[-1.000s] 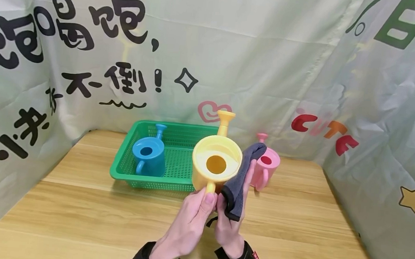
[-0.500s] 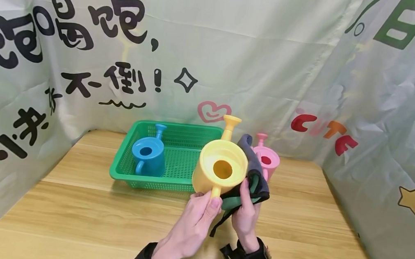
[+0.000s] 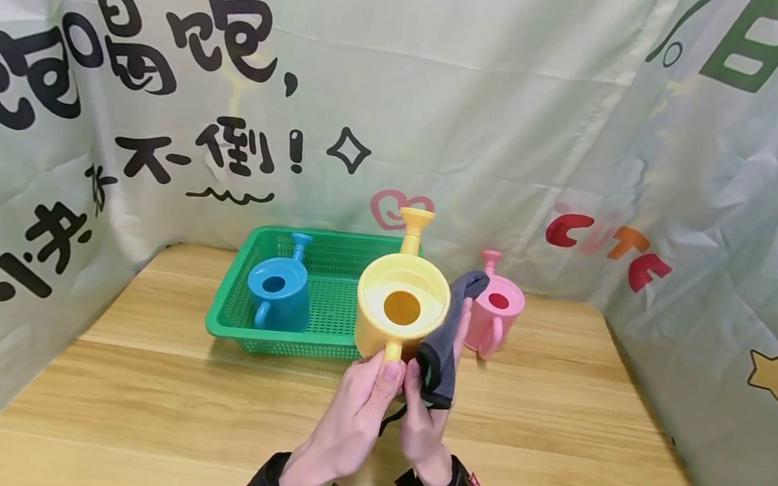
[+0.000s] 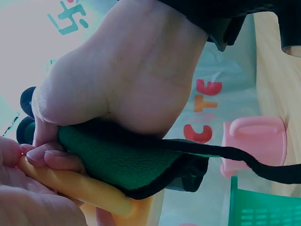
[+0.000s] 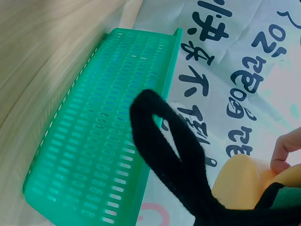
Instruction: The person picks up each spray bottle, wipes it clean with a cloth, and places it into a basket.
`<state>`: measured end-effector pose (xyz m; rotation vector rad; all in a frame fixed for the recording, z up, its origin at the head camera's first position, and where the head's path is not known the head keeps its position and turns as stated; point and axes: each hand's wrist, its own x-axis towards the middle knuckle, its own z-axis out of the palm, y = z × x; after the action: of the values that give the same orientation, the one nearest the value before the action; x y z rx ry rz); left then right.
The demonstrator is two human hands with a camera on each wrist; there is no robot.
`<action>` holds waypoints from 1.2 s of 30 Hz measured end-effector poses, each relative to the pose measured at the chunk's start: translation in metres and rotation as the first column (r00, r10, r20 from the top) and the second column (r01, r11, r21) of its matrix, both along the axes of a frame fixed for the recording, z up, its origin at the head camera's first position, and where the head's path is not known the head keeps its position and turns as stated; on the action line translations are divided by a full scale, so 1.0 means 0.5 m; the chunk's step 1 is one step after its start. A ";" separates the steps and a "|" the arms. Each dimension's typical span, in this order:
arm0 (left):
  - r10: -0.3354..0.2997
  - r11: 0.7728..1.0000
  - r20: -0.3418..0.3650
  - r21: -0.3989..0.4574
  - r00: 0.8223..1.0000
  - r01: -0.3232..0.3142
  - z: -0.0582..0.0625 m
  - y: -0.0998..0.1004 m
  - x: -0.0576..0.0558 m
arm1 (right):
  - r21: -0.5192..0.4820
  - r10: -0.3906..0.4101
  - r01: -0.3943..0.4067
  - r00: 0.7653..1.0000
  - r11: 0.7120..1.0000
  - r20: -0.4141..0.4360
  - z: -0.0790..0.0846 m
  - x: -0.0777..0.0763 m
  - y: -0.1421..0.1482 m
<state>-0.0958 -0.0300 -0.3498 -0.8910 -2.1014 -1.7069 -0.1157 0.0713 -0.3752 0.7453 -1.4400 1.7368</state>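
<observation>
My left hand [image 3: 351, 417] grips the handle of a yellow toy watering can [image 3: 370, 318], held up over the table with its open top facing me and its spout pointing away. In my right hand [image 3: 424, 435] is a grey cloth [image 3: 446, 341] with black edging, laid against the can's right side, fingers stretched up behind it. The left wrist view shows the cloth's green underside [image 4: 113, 157] beside the yellow handle [image 4: 70, 183]. A black loop [image 5: 146, 122] hangs from the cloth in the right wrist view.
A green plastic basket [image 3: 220, 327] stands behind on the wooden table [image 3: 173, 409], with a blue watering can [image 3: 295, 306] in its left part. To the right of the held can, a pink watering can [image 3: 505, 326] stands on the table. A printed curtain [image 3: 496, 129] closes off the back and sides.
Half a second ago my right hand was farther right with the cloth's green side showing; it has swung back left against the can. The yellow can has shifted slightly left and tilted less.
</observation>
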 end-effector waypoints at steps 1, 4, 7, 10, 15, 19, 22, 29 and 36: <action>0.001 1.000 -0.001 -0.004 1.000 -0.001 0.001 0.000 0.000 | -0.007 0.001 -0.001 1.000 1.000 0.005 0.001 0.000 0.001; 0.007 1.000 -0.029 -0.028 1.000 -0.007 0.002 0.002 0.001 | -0.043 0.012 -0.010 0.999 0.999 0.051 0.004 -0.002 0.008; 0.020 0.998 -0.057 -0.064 0.998 -0.023 0.002 0.004 0.002 | -0.125 0.068 -0.054 0.992 0.991 0.111 0.010 -0.007 0.022; 0.040 0.993 -0.071 -0.112 0.997 -0.048 0.000 0.006 0.004 | -0.250 0.161 -0.122 0.976 0.961 0.145 0.017 -0.013 0.037; 0.054 0.984 -0.076 -0.165 0.996 -0.066 -0.004 0.009 0.005 | -0.374 0.280 -0.188 0.937 0.908 0.208 0.031 -0.017 0.060; 0.051 0.982 -0.080 -0.177 0.996 -0.064 -0.003 0.009 0.005 | -0.362 0.341 -0.250 0.915 0.898 0.214 0.037 -0.019 0.073; 0.052 0.982 -0.090 -0.177 0.995 -0.067 -0.002 0.008 0.005 | -0.369 0.356 -0.259 0.908 0.892 0.222 0.036 -0.020 0.075; 0.071 0.986 -0.102 -0.141 0.992 -0.085 -0.002 0.010 0.010 | -0.416 0.297 -0.175 0.921 0.892 0.251 0.020 -0.019 0.048; 0.085 0.986 -0.146 -0.131 0.986 -0.105 -0.005 0.008 0.007 | -0.210 0.173 -0.128 0.962 0.969 0.212 0.003 0.005 0.014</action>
<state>-0.0925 -0.0262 -0.3525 -0.9050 -2.1515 -1.4233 -0.1134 0.0781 -0.3736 0.5771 -1.3637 2.1055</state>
